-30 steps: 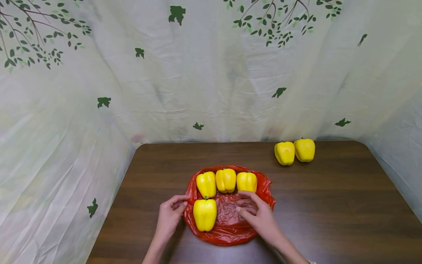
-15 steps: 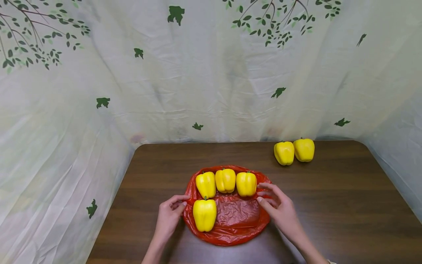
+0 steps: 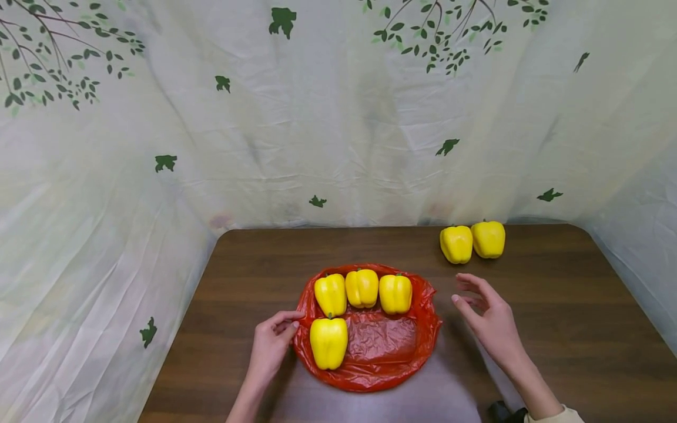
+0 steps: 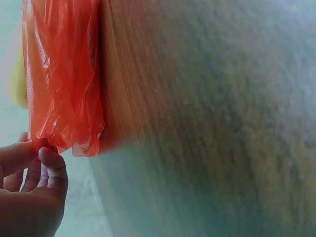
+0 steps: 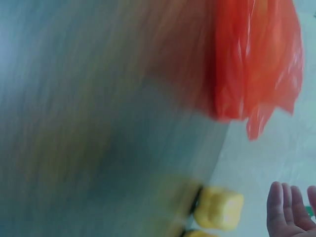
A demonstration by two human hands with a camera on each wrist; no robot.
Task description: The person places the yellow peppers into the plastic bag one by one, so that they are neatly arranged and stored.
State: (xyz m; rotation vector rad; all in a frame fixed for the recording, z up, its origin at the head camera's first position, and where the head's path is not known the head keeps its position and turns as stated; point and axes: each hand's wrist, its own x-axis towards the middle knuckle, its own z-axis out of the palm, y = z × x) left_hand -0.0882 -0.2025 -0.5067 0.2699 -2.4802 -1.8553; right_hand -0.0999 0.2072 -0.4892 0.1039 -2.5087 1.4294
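My left hand (image 3: pixel 271 343) pinches the left rim of a red plastic bag (image 3: pixel 388 376) between thumb and fingers, as the left wrist view shows close up. The bag lies spread wide on the table. Inside it, three yellow bell peppers stand in a back row: left (image 3: pixel 330 295), middle (image 3: pixel 362 288) and right (image 3: pixel 395 294). Another yellow bell pepper (image 3: pixel 329 344) sits in front at the left. To the right of the bag my right hand (image 3: pixel 489 320) hovers above the table, fingers loosely bent, holding nothing.
Two more yellow bell peppers, one (image 3: pixel 456 244) beside the other (image 3: pixel 489 239), stand side by side near the table's back edge on the right. The brown wooden table (image 3: pixel 254 252) meets a pale leaf-printed curtain (image 3: pixel 370 147) behind.
My right hand has moved from over the bag, past its right rim, out to the right above the table. The left hand keeps its pinch, and the peppers stay in place.
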